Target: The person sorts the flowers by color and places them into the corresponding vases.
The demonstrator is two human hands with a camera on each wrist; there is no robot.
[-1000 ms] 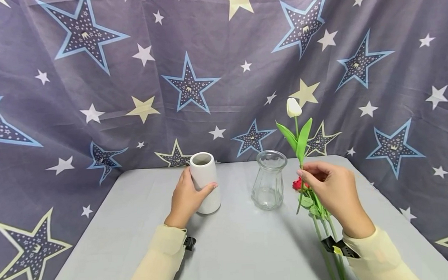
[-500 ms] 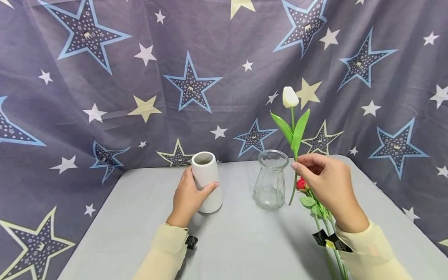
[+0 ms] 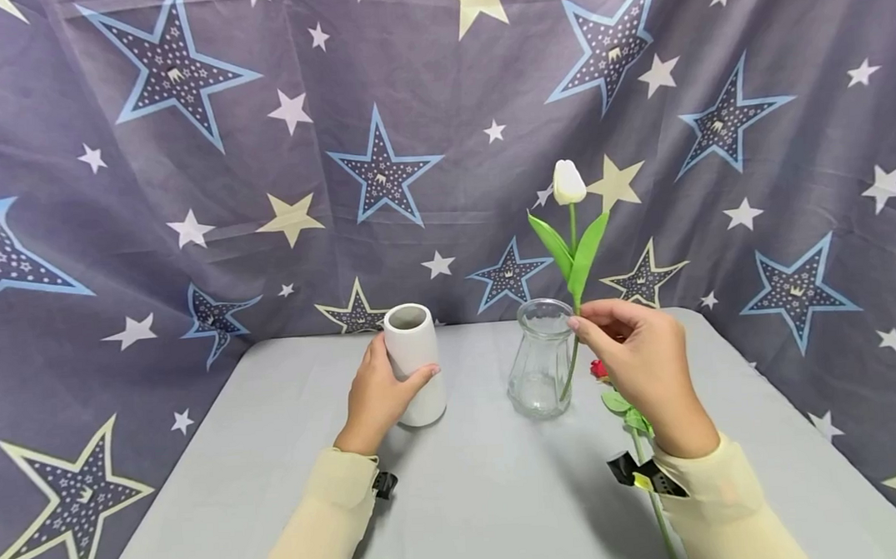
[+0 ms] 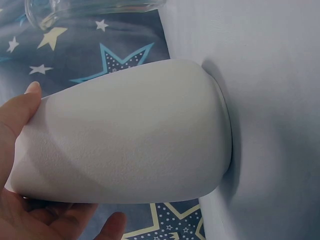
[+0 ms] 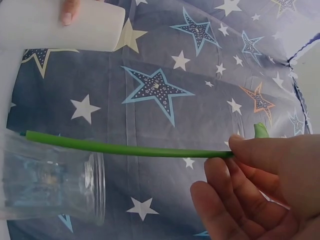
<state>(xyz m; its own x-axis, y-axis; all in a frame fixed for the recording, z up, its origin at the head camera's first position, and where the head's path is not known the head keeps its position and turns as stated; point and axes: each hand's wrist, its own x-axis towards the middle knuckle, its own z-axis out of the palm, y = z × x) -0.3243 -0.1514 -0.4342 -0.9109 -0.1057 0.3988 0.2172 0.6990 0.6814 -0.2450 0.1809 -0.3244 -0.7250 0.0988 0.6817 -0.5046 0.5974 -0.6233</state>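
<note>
In the head view, the left hand [image 3: 378, 393] grips the upright white vase [image 3: 414, 368], thumb across its front. The right hand [image 3: 642, 369] pinches the stem of a white tulip [image 3: 568, 182] between thumb and fingers, its bloom up. The lower stem overlaps the right side of the clear glass vase [image 3: 540, 375]. In the right wrist view the green stem [image 5: 125, 150] runs alongside the glass vase [image 5: 50, 180]; I cannot tell whether it is inside or outside. The left wrist view shows fingers around the white vase [image 4: 125, 140].
A red flower [image 3: 599, 370] with green leaves and stems lies on the grey tabletop [image 3: 472, 495], partly hidden under the right hand and sleeve. A star-patterned cloth [image 3: 424, 80] hangs behind and around the table.
The right hand has moved left with the tulip, bringing its stem from right of the glass vase to overlap it, with the bloom higher. The left hand still grips the white vase.
</note>
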